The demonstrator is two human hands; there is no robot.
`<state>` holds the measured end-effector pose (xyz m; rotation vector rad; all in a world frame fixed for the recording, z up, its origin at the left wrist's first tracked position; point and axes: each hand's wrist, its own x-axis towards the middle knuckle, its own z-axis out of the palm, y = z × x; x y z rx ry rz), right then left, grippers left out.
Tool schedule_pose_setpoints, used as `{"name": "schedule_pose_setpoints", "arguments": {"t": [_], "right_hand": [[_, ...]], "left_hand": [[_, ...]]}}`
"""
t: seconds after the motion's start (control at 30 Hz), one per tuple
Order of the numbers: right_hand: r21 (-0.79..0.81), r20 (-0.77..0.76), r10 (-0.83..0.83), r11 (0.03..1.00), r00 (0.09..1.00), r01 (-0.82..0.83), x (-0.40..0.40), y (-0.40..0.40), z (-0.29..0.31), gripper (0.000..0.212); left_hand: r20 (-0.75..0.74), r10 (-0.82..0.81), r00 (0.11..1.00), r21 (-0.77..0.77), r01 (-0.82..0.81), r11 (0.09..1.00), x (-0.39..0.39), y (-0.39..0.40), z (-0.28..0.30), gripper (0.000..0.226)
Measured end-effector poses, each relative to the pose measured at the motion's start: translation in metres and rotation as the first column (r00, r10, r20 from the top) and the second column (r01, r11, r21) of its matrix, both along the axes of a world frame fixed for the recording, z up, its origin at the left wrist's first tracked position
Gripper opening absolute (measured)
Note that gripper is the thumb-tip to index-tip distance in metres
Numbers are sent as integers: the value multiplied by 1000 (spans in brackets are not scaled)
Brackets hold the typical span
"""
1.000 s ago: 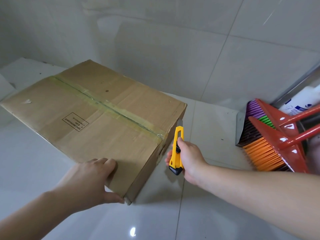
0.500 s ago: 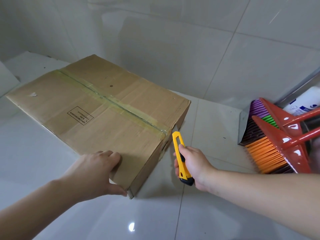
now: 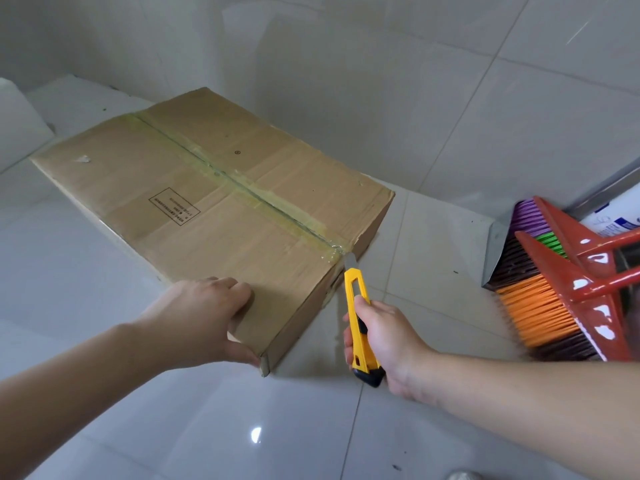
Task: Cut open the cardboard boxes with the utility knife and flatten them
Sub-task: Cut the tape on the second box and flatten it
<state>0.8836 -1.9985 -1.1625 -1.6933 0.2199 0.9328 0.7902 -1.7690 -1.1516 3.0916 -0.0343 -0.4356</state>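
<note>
A flat brown cardboard box (image 3: 194,188) lies on the white tiled floor, its top seam sealed with yellowish tape (image 3: 242,188). My left hand (image 3: 197,317) rests on the box's near corner, fingers on the top and thumb against the side. My right hand (image 3: 388,337) grips a yellow utility knife (image 3: 358,313). Its short blade is out and its tip sits at the near end of the taped seam, on the box's right edge.
Two red brooms (image 3: 568,299) with orange, green and purple bristles lean at the right, beside a metal dustpan (image 3: 495,244) and a white bottle (image 3: 620,213). Tiled wall (image 3: 381,81) rises behind the box. Glossy floor (image 3: 242,427) spreads in front.
My right hand has tilted the knife forward and brought its blade up to the end of the taped seam. My left hand has stayed on the box corner.
</note>
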Motion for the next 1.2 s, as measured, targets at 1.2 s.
{"name": "schedule_pose_setpoints", "arguments": {"t": [1.2], "right_hand": [[-132,567,316,946,761,-295,21,76,34,43]], "left_hand": [[298,538,789,-66,-545,836,27,91,10,34]]}}
